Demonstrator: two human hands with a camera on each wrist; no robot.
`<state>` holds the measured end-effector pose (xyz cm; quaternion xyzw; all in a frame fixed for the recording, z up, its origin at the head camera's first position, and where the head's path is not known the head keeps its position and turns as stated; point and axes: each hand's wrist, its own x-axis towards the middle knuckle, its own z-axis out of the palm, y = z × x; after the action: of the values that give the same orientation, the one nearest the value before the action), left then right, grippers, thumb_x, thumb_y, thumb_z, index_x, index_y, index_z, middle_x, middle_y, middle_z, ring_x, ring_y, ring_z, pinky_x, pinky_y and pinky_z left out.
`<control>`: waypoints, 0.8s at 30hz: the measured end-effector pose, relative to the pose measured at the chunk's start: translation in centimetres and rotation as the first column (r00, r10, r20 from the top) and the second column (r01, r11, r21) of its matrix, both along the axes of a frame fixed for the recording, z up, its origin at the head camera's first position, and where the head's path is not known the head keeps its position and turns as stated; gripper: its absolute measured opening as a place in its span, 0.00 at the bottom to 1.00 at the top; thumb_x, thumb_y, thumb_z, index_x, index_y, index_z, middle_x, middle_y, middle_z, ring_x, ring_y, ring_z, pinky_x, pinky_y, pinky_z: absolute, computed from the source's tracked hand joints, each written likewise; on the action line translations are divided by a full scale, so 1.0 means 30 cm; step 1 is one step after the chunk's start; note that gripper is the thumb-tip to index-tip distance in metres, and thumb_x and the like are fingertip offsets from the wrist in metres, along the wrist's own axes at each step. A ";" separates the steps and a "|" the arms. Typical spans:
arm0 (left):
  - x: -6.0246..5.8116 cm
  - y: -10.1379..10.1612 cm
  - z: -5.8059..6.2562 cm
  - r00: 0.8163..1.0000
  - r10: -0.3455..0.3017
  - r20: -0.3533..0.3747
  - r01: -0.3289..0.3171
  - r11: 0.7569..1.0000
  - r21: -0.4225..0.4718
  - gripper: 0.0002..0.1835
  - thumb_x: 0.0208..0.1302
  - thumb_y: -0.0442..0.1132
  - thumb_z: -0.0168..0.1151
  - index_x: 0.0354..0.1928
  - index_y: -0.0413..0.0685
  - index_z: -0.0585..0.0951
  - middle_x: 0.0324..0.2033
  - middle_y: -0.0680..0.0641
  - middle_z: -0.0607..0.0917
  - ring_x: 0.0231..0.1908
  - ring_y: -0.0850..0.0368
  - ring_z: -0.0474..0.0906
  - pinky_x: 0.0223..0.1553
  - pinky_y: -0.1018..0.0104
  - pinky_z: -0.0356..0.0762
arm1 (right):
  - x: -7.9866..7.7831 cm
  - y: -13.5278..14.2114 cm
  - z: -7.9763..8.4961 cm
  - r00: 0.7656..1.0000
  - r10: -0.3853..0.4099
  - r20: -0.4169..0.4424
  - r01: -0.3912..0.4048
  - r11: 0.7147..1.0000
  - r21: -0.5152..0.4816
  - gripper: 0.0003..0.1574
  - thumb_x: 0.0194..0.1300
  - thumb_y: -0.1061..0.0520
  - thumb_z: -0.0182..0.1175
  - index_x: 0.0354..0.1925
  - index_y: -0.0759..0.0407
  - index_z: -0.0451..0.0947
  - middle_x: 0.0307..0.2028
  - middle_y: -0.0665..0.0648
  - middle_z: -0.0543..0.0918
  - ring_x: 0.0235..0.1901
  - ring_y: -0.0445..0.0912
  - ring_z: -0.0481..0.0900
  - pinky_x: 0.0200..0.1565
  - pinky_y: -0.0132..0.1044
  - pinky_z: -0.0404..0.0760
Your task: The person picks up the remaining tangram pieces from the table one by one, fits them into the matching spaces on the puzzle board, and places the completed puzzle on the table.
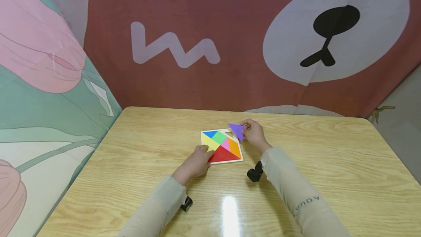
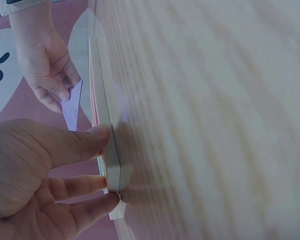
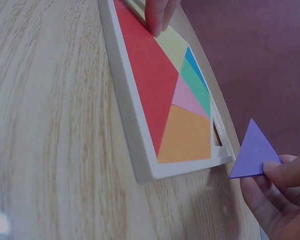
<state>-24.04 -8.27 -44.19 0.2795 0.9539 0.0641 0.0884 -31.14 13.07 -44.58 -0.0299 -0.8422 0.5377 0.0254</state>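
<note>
A square tangram puzzle tray (image 1: 227, 162) with a pale rim lies on the table, filled with flat coloured pieces. Red (image 3: 147, 75), yellow, green, blue, pink and orange pieces lie inside it. A triangular gap shows at its far right corner. My left hand (image 1: 196, 161) holds the tray's near left corner, thumb and fingertips against the rim and pieces. Beyond the far right corner, my right hand (image 1: 254, 134) pinches a purple triangle piece (image 3: 255, 152) between thumb and fingers. The triangle is tilted and raised beside the gap, apart from it in the right wrist view.
The wood-grain table (image 1: 148, 138) extends around the tray on all sides. A printed cloth (image 1: 197, 83) hangs behind its far edge. Black wrist devices (image 1: 255, 173) sit below both cuffs, near the tabletop.
</note>
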 end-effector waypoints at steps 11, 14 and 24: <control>0.000 0.000 0.004 1.000 -0.003 0.001 0.003 1.000 0.001 0.22 0.58 0.39 0.55 0.56 0.43 0.70 0.52 0.38 0.67 0.51 0.46 0.62 0.51 0.61 0.64 | -0.004 -0.028 -0.009 0.998 0.046 -0.047 -0.044 0.998 0.046 0.15 0.48 0.78 0.51 0.37 0.72 0.73 0.22 0.59 0.71 0.15 0.41 0.68 0.19 0.31 0.74; 0.000 0.000 0.003 1.000 -0.005 -0.002 0.005 1.000 0.003 0.22 0.58 0.39 0.55 0.55 0.43 0.70 0.52 0.38 0.67 0.51 0.46 0.62 0.51 0.61 0.64 | -0.005 -0.035 -0.011 0.996 0.059 -0.073 -0.054 0.996 0.065 0.14 0.47 0.77 0.51 0.36 0.72 0.74 0.22 0.59 0.71 0.15 0.40 0.67 0.17 0.28 0.71; 0.002 -0.001 0.001 1.000 -0.006 -0.013 0.006 1.000 0.003 0.22 0.57 0.38 0.55 0.55 0.43 0.70 0.52 0.38 0.68 0.51 0.46 0.62 0.51 0.61 0.64 | -0.011 -0.052 -0.015 0.993 0.073 -0.095 -0.059 0.989 0.135 0.13 0.50 0.76 0.50 0.35 0.70 0.75 0.24 0.60 0.73 0.17 0.43 0.69 0.19 0.29 0.71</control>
<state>-23.99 -8.31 -44.16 0.2828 0.9536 0.0637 0.0819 -31.48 11.51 -45.04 0.0268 -0.8741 0.4822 0.0517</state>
